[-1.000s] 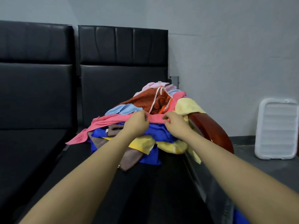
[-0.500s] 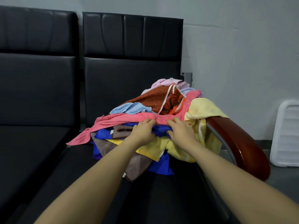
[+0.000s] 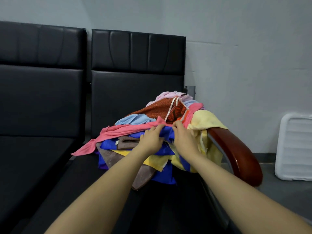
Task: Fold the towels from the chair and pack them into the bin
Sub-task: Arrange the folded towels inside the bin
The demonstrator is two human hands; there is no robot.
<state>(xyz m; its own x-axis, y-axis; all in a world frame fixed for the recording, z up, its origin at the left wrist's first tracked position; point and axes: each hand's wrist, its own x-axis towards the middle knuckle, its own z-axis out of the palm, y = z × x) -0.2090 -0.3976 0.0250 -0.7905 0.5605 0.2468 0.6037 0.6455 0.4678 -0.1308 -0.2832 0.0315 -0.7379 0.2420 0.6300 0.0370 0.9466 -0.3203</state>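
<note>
Both hands lie on the same cloth. The left hand (image 3: 150, 138) rests palm down, its fingers curled over the upper edge of a bright blue, smooth-looking towel (image 3: 164, 132), and the right hand (image 3: 184, 139) sits just beside it with fingertips bunched at that edge; whether either hand has truly closed on the fabric or only presses on it, I cannot tell, since the fingertips sink into the folds.

Taking the black padded chair (image 3: 135, 85) as landmark: the heap of mixed-colour towels (image 3: 152, 132) sits on its seat, crowded toward the side with the red-brown wooden armrest (image 3: 236, 154), and the blue towel lies in the middle of that heap. A long coral-pink terry towel (image 3: 118, 132) runs across the heap just above the blue edge and trails off toward the neighbouring seat. A pale yellow towel (image 3: 206, 120) drapes over the armrest. A brown velvety towel (image 3: 145, 176) hangs off the front of the heap toward the seat's front edge. The white ribbed plastic bin (image 3: 294, 147) stands on the floor past the armrest, well apart from the heap.

These cloths should be light, limp and easily dragged, so pulling the buried blue one will likely tug its neighbours along. Pinching two spots along one hem, as here, seems the sound hold.

Both forearms reach straight forward, nearly parallel, wrists low, hands close together at the heap's centre.
</note>
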